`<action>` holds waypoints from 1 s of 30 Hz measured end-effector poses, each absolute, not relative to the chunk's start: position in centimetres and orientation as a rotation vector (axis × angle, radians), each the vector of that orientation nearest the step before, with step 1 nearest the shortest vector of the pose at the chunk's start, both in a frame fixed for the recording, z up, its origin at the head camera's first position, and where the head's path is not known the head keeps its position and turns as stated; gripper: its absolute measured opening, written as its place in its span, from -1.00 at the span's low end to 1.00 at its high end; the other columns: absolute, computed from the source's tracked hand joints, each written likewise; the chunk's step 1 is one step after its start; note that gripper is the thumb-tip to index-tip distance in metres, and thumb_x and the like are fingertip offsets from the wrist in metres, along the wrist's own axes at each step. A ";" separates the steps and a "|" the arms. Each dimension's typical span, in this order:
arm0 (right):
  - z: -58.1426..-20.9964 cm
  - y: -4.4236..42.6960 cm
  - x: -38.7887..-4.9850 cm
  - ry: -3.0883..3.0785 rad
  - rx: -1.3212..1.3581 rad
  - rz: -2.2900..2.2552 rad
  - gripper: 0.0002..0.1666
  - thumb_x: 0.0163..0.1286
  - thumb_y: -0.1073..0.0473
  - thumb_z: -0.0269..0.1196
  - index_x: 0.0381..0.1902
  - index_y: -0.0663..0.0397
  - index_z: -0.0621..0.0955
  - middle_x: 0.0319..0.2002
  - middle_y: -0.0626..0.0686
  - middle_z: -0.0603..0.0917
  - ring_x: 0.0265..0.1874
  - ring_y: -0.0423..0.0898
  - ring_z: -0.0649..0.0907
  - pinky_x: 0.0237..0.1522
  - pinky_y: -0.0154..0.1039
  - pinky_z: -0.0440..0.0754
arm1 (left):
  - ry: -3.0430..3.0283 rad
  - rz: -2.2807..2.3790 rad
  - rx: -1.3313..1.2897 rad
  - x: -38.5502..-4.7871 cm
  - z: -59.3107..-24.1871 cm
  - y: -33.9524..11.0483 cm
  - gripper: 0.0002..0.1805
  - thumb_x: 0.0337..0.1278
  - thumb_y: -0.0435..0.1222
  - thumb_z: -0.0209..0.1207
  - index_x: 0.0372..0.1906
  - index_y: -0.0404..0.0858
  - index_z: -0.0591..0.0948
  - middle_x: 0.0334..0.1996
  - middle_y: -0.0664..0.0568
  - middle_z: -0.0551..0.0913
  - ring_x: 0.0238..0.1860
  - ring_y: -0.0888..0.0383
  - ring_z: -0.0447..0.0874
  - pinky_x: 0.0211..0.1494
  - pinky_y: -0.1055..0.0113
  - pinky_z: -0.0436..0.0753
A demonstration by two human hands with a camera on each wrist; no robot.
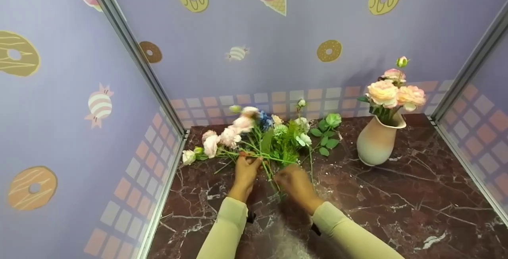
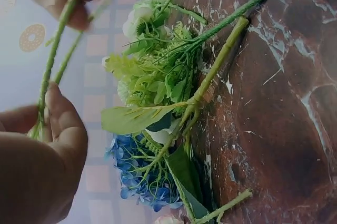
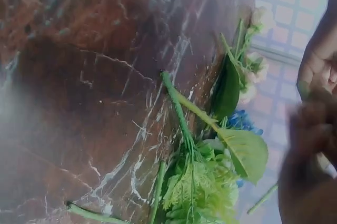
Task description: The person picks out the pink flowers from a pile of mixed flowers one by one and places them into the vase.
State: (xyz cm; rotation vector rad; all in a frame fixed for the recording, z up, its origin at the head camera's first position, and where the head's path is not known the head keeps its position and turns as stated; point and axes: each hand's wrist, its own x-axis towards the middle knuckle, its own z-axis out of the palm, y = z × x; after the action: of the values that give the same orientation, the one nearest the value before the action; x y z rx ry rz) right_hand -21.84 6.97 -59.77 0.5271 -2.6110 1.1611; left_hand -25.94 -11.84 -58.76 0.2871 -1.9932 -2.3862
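Note:
My left hand pinches green stems between thumb and fingers, above the tabletop. Pale pink flowers, partly blurred, lie beyond that hand; which of them belong to the held stems is hard to tell. My right hand is close by on the right, near the far end of the stems, its fingers bent and blurred by motion. Whether it grips a stem cannot be made out. Beneath and behind the hands lie a blue hydrangea, green foliage and a broad leaf.
A pale ceramic vase stands at the right, holding peach-pink flowers. A green rose with leaves lies near the back wall. White blooms reach toward the left wall. The tabletop is dark red marble.

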 end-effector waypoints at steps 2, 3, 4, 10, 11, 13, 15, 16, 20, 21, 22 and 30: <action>-59.5 7.3 -22.4 -2.598 0.437 1.133 -0.72 0.48 0.20 0.55 0.07 0.20 0.83 0.06 0.26 0.79 0.00 0.22 0.82 0.09 0.17 0.85 | -2.023 -2.382 0.236 -25.8 -59.0 -11.8 -0.68 0.59 -0.49 0.29 0.21 -0.42 0.43 -0.20 -0.07 0.83 -0.33 0.21 0.75 -0.24 0.38 0.71; -59.3 7.4 -22.7 -2.613 0.405 1.103 -0.67 0.52 0.17 0.53 0.14 0.19 0.81 0.12 0.28 0.78 0.06 0.27 0.81 0.14 0.23 0.83 | -2.032 -2.386 0.210 -25.7 -59.0 -11.7 -0.66 0.58 -0.50 0.30 0.23 -0.44 0.43 -0.20 -0.05 0.83 -0.31 0.22 0.75 -0.21 0.38 0.71; -59.2 7.5 -23.0 -2.639 0.391 1.078 -0.63 0.55 0.15 0.51 0.21 0.18 0.79 0.17 0.31 0.77 0.10 0.32 0.82 0.16 0.28 0.83 | -2.037 -2.392 0.186 -25.7 -59.1 -11.6 -0.64 0.57 -0.51 0.30 0.26 -0.46 0.45 -0.20 -0.05 0.82 -0.30 0.23 0.76 -0.19 0.38 0.72; -59.2 7.8 -24.0 -2.719 0.482 1.000 -0.83 0.67 0.21 0.36 -0.15 0.18 0.81 -0.36 0.16 0.84 -0.36 0.14 0.82 -0.22 0.18 0.80 | -2.017 -2.496 0.132 -25.4 -59.2 -11.2 -0.50 0.56 -0.54 0.31 0.42 -0.55 0.43 -0.08 -0.15 0.85 -0.23 0.22 0.80 -0.16 0.39 0.80; -59.3 7.8 -24.1 -2.700 0.477 0.998 -0.78 0.67 0.23 0.35 -0.26 0.16 0.78 -0.46 0.11 0.78 -0.44 0.08 0.75 -0.30 0.14 0.75 | -2.031 -2.498 0.127 -25.4 -59.2 -11.2 -0.51 0.58 -0.53 0.31 0.44 -0.57 0.45 -0.07 -0.14 0.85 -0.23 0.23 0.80 -0.16 0.39 0.80; -59.4 7.8 -24.1 -2.665 0.451 0.995 -0.69 0.66 0.25 0.36 -0.40 0.11 0.71 -0.57 0.03 0.68 -0.54 -0.03 0.64 -0.41 0.04 0.66 | -2.087 -2.487 0.110 -25.2 -59.1 -11.1 -0.53 0.63 -0.50 0.27 0.46 -0.60 0.49 -0.09 -0.08 0.84 -0.23 0.24 0.79 -0.16 0.41 0.80; -59.4 7.7 -24.1 -2.643 0.422 0.993 -0.65 0.66 0.24 0.36 -0.45 0.08 0.68 -0.59 0.00 0.66 -0.55 -0.08 0.60 -0.43 -0.01 0.63 | -2.166 -2.459 0.092 -25.0 -59.1 -11.1 -0.55 0.70 -0.45 0.22 0.47 -0.61 0.53 -0.14 0.00 0.81 -0.25 0.27 0.77 -0.18 0.42 0.79; -59.4 7.7 -24.1 -2.639 0.403 0.996 -0.64 0.65 0.24 0.37 -0.46 0.07 0.67 -0.59 0.01 0.66 -0.55 -0.08 0.59 -0.44 -0.01 0.63 | -2.206 -2.439 0.076 -24.9 -59.2 -11.0 -0.54 0.73 -0.43 0.19 0.49 -0.62 0.53 -0.16 0.03 0.79 -0.26 0.26 0.75 -0.19 0.42 0.77; -59.5 7.7 -24.0 -2.650 0.377 1.029 -0.66 0.63 0.27 0.38 -0.46 0.11 0.69 -0.57 0.07 0.69 -0.54 -0.06 0.59 -0.42 -0.02 0.64 | -2.286 -2.417 0.057 -24.6 -59.3 -10.9 -0.53 0.80 -0.36 0.12 0.53 -0.59 0.52 -0.23 0.09 0.68 -0.28 0.24 0.65 -0.27 0.44 0.67; -59.6 7.7 -24.0 -2.654 0.375 1.038 -0.65 0.63 0.27 0.38 -0.46 0.11 0.69 -0.57 0.06 0.68 -0.54 -0.07 0.58 -0.42 -0.03 0.63 | -2.287 -2.415 0.066 -24.6 -59.4 -10.9 -0.55 0.81 -0.35 0.12 0.50 -0.56 0.55 -0.26 0.10 0.65 -0.30 0.25 0.61 -0.30 0.45 0.63; -59.6 7.7 -24.0 -2.657 0.376 1.045 -0.66 0.63 0.27 0.38 -0.46 0.11 0.69 -0.57 0.05 0.67 -0.54 -0.09 0.57 -0.42 -0.05 0.62 | -2.282 -2.413 0.066 -24.6 -59.4 -10.8 -0.59 0.81 -0.34 0.12 0.46 -0.53 0.58 -0.28 0.11 0.62 -0.31 0.25 0.56 -0.32 0.46 0.59; -60.0 7.4 -24.2 -2.653 0.439 1.098 -0.78 0.66 0.29 0.35 -0.29 0.17 0.76 -0.51 0.05 0.71 -0.49 -0.04 0.65 -0.39 -0.09 0.61 | -2.208 -2.491 0.048 -24.7 -59.5 -10.3 -0.65 0.88 -0.21 0.05 0.40 -0.35 0.54 -0.09 0.09 0.67 -0.38 0.28 0.34 -0.43 0.51 0.36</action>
State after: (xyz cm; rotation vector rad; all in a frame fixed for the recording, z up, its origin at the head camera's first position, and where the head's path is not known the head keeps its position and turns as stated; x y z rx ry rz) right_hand -24.15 7.38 -60.03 0.4387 -2.6530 1.0977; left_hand -24.68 -10.31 -59.49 0.0483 -2.2075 -2.4914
